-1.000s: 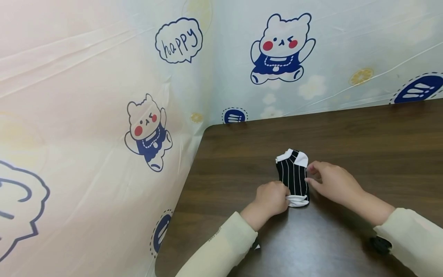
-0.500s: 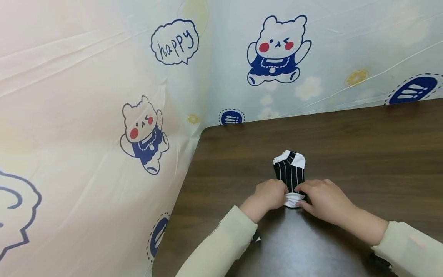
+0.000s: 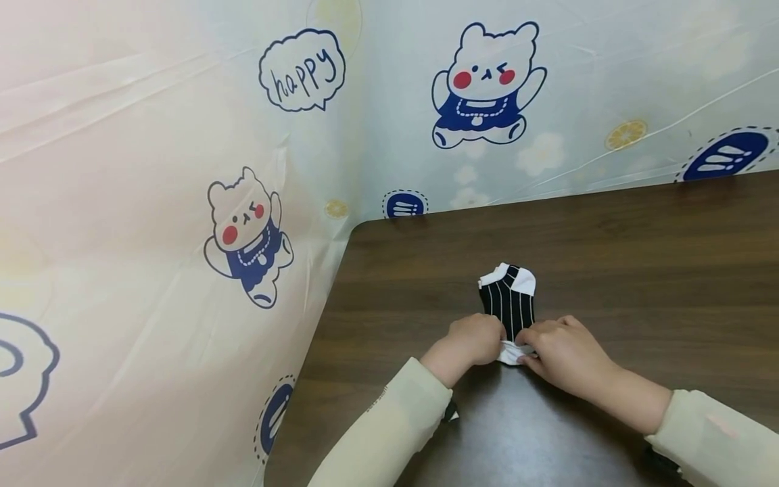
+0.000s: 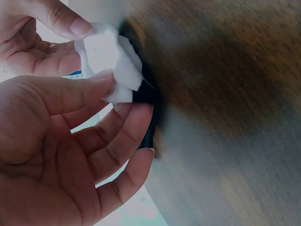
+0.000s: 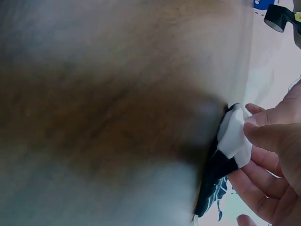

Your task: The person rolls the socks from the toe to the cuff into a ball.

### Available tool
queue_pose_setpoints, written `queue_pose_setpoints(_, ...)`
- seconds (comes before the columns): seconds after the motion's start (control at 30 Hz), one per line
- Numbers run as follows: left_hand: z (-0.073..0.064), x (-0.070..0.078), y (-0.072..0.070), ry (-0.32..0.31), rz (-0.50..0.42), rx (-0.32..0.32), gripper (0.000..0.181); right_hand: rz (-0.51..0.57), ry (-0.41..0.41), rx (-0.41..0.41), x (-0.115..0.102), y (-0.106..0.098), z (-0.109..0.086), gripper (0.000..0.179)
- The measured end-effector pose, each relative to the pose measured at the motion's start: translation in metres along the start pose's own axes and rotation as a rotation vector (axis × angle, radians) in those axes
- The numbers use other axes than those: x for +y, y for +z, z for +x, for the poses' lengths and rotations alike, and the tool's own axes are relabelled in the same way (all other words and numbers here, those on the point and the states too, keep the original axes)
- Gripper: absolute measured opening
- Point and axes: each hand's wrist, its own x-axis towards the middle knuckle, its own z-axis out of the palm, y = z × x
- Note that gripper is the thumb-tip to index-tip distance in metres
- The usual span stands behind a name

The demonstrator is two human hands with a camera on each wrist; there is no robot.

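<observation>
A black sock with thin white stripes (image 3: 510, 304) lies on the table, its white heel and cuff pointing away from me. The near end shows a white folded part (image 3: 510, 352). My left hand (image 3: 471, 340) pinches the left side of that white part, thumb on top in the left wrist view, where the white fabric (image 4: 101, 52) is bunched. From the right, my right hand (image 3: 569, 357) pinches the other side between thumb and fingers. In the right wrist view the white end (image 5: 233, 134) is lifted off the table. Whether a second sock lies underneath, I cannot tell.
The brown wooden table (image 3: 639, 270) meets a cartoon-printed cloth (image 3: 389, 122) at its back and left edges. A small black-and-white item (image 3: 451, 411) peeks out beside the left sleeve. Something black (image 3: 662, 463) shows under the right sleeve.
My right hand has come from the sock's right side down to its near white end and now pinches it. The left hand has kept its hold there.
</observation>
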Motion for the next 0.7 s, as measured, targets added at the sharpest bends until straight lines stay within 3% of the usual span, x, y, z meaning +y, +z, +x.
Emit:
queue_pose_setpoints(0.27, -0.002, -0.002, 0.0, -0.003, -0.021, -0.004, 0.008, -0.038, -0.045, 0.023, -0.004, 0.006, -0.001, 0.016)
queue_pose_setpoints(0.5, -0.006, -0.005, 0.003, 0.036, -0.066, 0.091, 0.007, -0.057, -0.053, 0.076, -0.003, 0.013, -0.003, 0.012)
queue_pose_setpoints(0.7, -0.01, -0.003, 0.006, 0.088, -0.071, 0.159, 0.018, -0.009, 0.013, -0.003, 0.002, 0.01, -0.001, 0.011)
